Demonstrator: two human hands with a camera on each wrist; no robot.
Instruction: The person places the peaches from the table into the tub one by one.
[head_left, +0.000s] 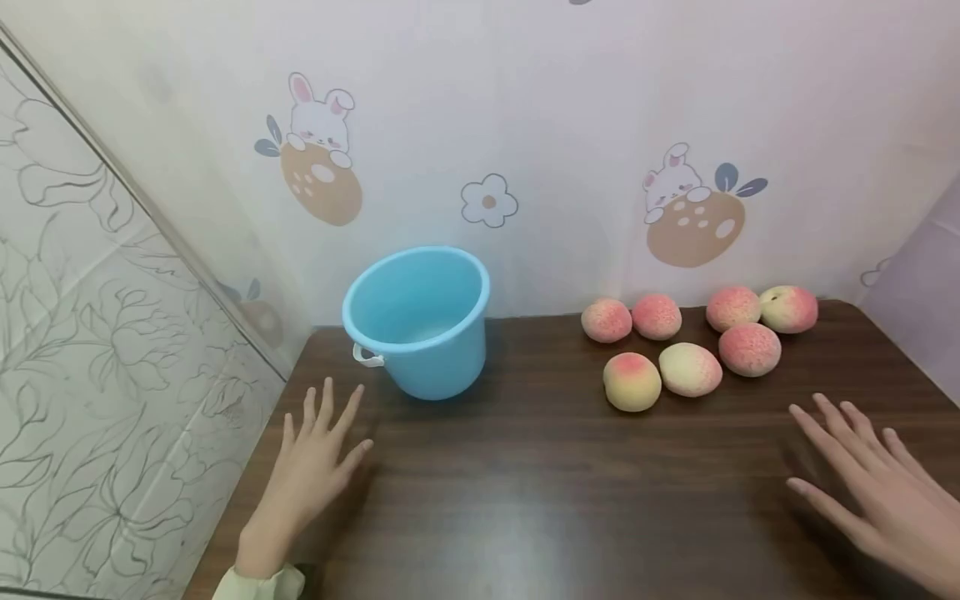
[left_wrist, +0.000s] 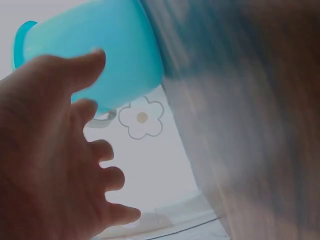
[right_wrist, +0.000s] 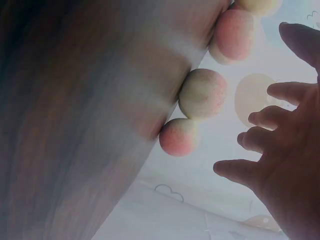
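- Seven round pink-and-yellow peaches [head_left: 690,369] sat near the right hand [head_left: 888,496], its fingers spread wide
- And the left hand [head_left: 307,467], splayed too, was beside a round blue plastic bucket [head_left: 442,365]

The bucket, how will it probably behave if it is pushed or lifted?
The bucket is probably light, since it looks like plastic and no contents show inside. It is likely fairly stiff, as its shape stands round and upright. It may tip if pushed near the rim, because it narrows downward.
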